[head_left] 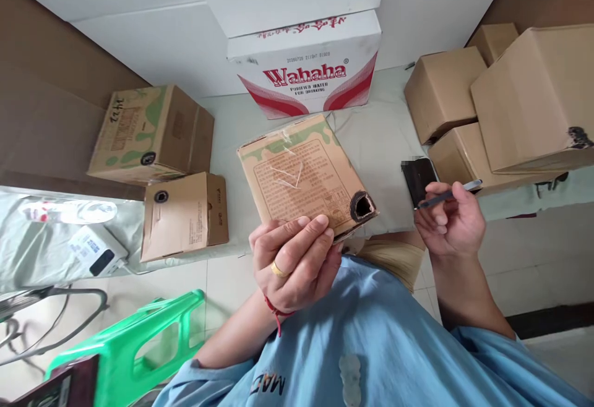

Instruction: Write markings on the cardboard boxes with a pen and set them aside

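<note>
My left hand (297, 265) is closed on the near edge of a small cardboard box (301, 175) with green blotches and printed text. The box is tilted toward me, and its near right corner has a round hole with a blackened rim. Scratched white lines and a piece of clear tape show on its face. Off to the right, my right hand (455, 224) holds a dark pen (445, 198) between thumb and fingers, apart from the box. Just beyond that hand a black phone (417, 175) lies on the table.
A white and red Wahaha water carton (310, 67) stands at the back. Brown boxes are stacked at right (529, 98); two more cartons (185, 215) sit at left. Far left are a plastic bottle (69, 211) and a white device (98, 250). A green stool (120, 345) stands below.
</note>
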`<action>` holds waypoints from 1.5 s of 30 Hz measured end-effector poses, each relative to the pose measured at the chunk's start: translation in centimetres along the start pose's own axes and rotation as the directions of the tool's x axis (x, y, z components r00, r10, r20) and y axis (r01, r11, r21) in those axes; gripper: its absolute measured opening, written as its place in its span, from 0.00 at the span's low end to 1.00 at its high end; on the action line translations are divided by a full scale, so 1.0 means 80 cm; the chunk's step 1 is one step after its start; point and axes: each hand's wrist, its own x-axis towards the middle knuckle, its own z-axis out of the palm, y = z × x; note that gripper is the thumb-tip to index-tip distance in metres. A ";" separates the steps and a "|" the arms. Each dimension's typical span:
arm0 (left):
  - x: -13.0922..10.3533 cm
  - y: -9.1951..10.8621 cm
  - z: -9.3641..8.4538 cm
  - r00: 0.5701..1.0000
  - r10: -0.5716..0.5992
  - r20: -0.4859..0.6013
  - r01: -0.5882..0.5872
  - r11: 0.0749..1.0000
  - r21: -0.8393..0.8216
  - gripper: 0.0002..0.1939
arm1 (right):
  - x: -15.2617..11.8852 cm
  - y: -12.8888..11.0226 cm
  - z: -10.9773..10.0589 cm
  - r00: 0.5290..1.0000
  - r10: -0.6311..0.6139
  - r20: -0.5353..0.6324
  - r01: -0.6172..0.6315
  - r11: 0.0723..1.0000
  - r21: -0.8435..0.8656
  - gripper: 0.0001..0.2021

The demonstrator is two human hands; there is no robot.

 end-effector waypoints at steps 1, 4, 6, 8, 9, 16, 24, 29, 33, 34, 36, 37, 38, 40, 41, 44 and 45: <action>0.001 0.000 0.004 1.000 -0.002 -0.018 0.002 1.000 -0.003 0.11 | 0.002 -0.004 0.006 1.000 -0.024 -0.008 0.024 1.000 -0.008 0.18; 0.002 0.002 0.010 0.999 -0.011 -0.054 0.010 1.000 -0.012 0.10 | 0.007 -0.019 0.023 0.997 -0.080 -0.023 0.078 0.996 -0.046 0.17; 0.003 0.005 0.011 0.999 -0.024 -0.028 0.024 1.000 0.002 0.10 | 0.007 -0.028 0.034 0.994 -0.103 -0.020 0.102 0.992 -0.078 0.13; 0.004 0.010 0.011 0.999 -0.032 0.034 0.031 0.999 0.035 0.12 | 0.005 -0.033 0.047 0.991 -0.133 0.004 0.132 0.985 -0.115 0.13; 0.005 0.012 0.011 0.998 -0.033 0.059 0.030 0.998 0.051 0.14 | 0.003 -0.035 0.053 0.988 -0.153 0.024 0.155 0.979 -0.134 0.13; 0.005 0.016 0.016 0.997 -0.068 0.026 0.066 0.996 0.064 0.17 | -0.006 -0.025 0.096 0.906 -0.375 0.194 0.415 0.877 -0.242 0.15; 0.003 0.014 0.017 0.997 -0.077 0.012 0.076 0.996 0.037 0.23 | -0.009 -0.024 0.115 0.871 -0.393 0.295 0.489 0.759 -0.431 0.05; 0.002 0.015 0.019 0.997 -0.076 -0.004 0.076 0.997 0.019 0.22 | -0.012 -0.014 0.114 0.843 -0.456 0.284 0.537 0.714 -0.449 0.03; -0.002 0.009 0.019 0.998 -0.057 -0.002 0.057 0.998 0.012 0.27 | -0.014 -0.002 0.115 0.799 -0.533 0.277 0.592 0.621 -0.513 0.00; -0.003 0.006 0.017 0.999 -0.033 0.002 0.033 0.999 0.010 0.28 | -0.015 0.000 0.116 0.803 -0.526 0.280 0.587 0.619 -0.522 0.01; -0.005 -0.003 0.014 1.000 0.019 0.024 -0.019 1.000 0.002 0.28 | -0.018 -0.001 0.120 0.813 -0.506 0.288 0.574 0.612 -0.545 0.04; -0.005 -0.007 0.011 0.999 0.040 0.037 -0.040 0.999 -0.006 0.26 | -0.019 -0.003 0.122 0.812 -0.504 0.295 0.574 0.598 -0.559 0.05; -0.004 -0.012 0.009 0.997 0.057 0.051 -0.056 0.998 -0.017 0.23 | -0.021 -0.006 0.124 0.806 -0.506 0.308 0.581 0.578 -0.573 0.06; -0.001 -0.020 0.004 0.994 0.078 0.076 -0.075 0.996 -0.041 0.17 | -0.026 -0.011 0.126 0.796 -0.504 0.336 0.592 0.528 -0.609 0.07; 0.001 -0.022 0.002 0.992 0.090 0.083 -0.086 0.995 -0.056 0.15 | -0.029 -0.013 0.125 0.796 -0.496 0.346 0.590 0.510 -0.625 0.08; 0.005 -0.026 0.000 0.990 0.112 0.084 -0.105 0.990 -0.090 0.13 | -0.037 -0.014 0.119 0.826 -0.450 0.339 0.550 0.513 -0.658 0.08; 0.005 -0.026 0.001 0.991 0.109 0.078 -0.102 0.990 -0.094 0.13 | -0.039 -0.013 0.116 0.835 -0.443 0.327 0.536 0.519 -0.666 0.07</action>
